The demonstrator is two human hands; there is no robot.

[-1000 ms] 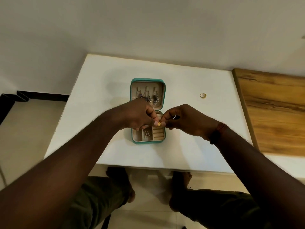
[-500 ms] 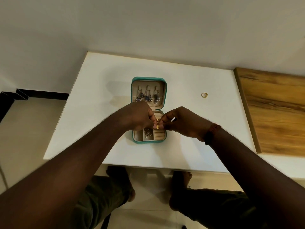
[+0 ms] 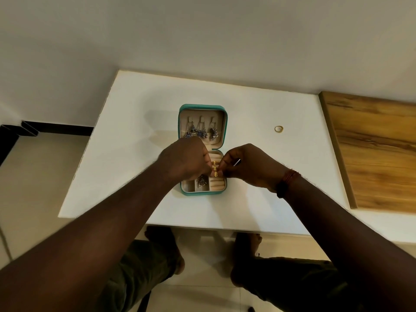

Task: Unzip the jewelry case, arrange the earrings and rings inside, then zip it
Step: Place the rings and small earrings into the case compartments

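Gold ring [image 3: 215,174], pinched by fingers [image 3: 225,167] of both the left hand [image 3: 186,158] and right hand [image 3: 249,167] over the rolls [image 3: 217,185] in the open case [image 3: 202,106], may pop free if pushed in crooked.

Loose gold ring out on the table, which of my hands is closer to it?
Right. Both hands pinch a small ring at the jewelry case; the right hand is on the side toward the loose gold ring, the left hand across the case, farther away.
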